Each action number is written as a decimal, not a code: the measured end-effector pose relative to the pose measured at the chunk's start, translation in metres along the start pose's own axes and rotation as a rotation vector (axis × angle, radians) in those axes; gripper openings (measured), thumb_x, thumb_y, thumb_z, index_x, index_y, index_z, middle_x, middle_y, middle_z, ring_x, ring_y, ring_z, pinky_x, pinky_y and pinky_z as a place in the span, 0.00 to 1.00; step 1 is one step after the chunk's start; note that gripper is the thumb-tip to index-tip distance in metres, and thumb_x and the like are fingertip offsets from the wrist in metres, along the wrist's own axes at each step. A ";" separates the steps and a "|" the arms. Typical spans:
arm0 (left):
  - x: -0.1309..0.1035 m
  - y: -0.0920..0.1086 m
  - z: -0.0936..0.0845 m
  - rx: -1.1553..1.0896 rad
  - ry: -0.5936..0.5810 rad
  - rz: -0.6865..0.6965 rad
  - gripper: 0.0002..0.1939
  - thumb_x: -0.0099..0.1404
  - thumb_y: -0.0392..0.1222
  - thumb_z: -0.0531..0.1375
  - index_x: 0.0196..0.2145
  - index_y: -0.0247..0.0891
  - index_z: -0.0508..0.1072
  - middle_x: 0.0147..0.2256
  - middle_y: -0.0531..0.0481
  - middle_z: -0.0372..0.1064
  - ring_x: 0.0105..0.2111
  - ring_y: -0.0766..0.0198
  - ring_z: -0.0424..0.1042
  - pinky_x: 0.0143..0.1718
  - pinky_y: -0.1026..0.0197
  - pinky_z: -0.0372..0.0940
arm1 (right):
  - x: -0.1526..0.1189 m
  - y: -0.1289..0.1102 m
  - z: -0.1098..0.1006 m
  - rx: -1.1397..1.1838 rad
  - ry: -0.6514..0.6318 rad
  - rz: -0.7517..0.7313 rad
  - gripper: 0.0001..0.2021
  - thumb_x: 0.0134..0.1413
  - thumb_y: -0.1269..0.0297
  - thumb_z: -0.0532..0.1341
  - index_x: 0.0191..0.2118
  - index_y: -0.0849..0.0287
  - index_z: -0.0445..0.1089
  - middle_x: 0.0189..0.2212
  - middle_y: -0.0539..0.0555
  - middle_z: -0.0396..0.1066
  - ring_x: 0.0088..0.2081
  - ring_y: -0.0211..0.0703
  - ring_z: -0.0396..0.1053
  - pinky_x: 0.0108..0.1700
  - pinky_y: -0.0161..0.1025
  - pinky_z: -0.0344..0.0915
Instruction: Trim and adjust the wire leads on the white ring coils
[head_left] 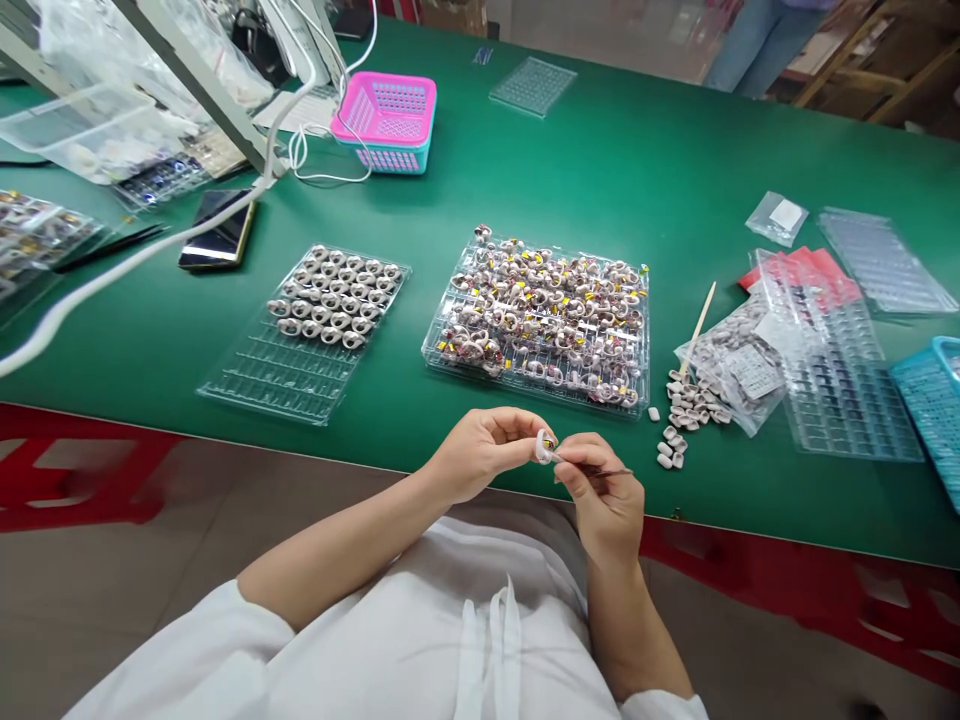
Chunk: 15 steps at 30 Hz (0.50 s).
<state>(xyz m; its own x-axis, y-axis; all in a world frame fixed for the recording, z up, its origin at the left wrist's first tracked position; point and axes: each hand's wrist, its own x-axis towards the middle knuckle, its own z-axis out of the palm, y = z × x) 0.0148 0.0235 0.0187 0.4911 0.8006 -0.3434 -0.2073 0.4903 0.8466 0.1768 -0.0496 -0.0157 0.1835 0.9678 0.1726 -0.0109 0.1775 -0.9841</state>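
Near the table's front edge, my left hand [480, 452] pinches a small white ring-shaped part [543, 447] with a bit of yellow inside. My right hand [604, 490] is closed on a thin dark tool [611, 473], whose tip touches the part. Just beyond my hands lies a clear tray [431, 352] heaped with similar white parts with yellow and dark red bits. To the left, a second clear tray [262, 378] holds rows of white and silver ring-shaped parts in its far portion. Small white caps [694, 405] lie in a loose pile to the right.
A pink and teal basket [397, 150], a phone [217, 230] and a white cable [150, 258] are at the left. At the right are a wooden stick [699, 325], a bag of parts [739, 365], clear trays [847, 400] and a blue basket [930, 400]. A person [765, 45] stands beyond the table.
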 end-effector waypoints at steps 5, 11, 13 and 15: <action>-0.003 -0.003 0.001 -0.012 0.015 0.033 0.12 0.52 0.43 0.73 0.30 0.33 0.79 0.28 0.49 0.77 0.29 0.66 0.74 0.36 0.64 0.69 | 0.003 0.000 0.004 0.058 0.005 0.011 0.08 0.59 0.71 0.65 0.41 0.52 0.77 0.37 0.51 0.73 0.28 0.34 0.69 0.28 0.33 0.67; -0.006 -0.009 -0.001 0.065 0.035 0.121 0.12 0.56 0.45 0.71 0.32 0.32 0.79 0.28 0.49 0.76 0.29 0.66 0.73 0.32 0.67 0.68 | 0.004 0.002 0.007 0.078 0.031 0.006 0.08 0.57 0.71 0.66 0.41 0.52 0.79 0.35 0.52 0.74 0.27 0.35 0.69 0.25 0.33 0.65; -0.006 -0.012 -0.002 0.103 0.039 0.156 0.11 0.58 0.44 0.69 0.34 0.33 0.80 0.30 0.48 0.77 0.31 0.66 0.74 0.34 0.66 0.69 | 0.004 0.003 0.008 0.091 0.050 0.000 0.09 0.57 0.71 0.67 0.41 0.51 0.80 0.34 0.51 0.74 0.26 0.35 0.68 0.23 0.33 0.64; -0.006 -0.014 -0.004 0.152 0.040 0.188 0.10 0.60 0.43 0.68 0.35 0.33 0.80 0.32 0.47 0.79 0.32 0.65 0.75 0.36 0.65 0.70 | 0.004 0.004 0.008 0.096 0.054 0.009 0.09 0.57 0.71 0.67 0.41 0.50 0.81 0.33 0.51 0.75 0.26 0.35 0.68 0.23 0.33 0.64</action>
<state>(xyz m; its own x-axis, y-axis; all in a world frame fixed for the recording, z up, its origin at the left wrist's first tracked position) 0.0115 0.0125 0.0071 0.4214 0.8874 -0.1871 -0.1611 0.2763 0.9475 0.1691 -0.0437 -0.0182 0.2354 0.9589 0.1586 -0.1065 0.1877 -0.9764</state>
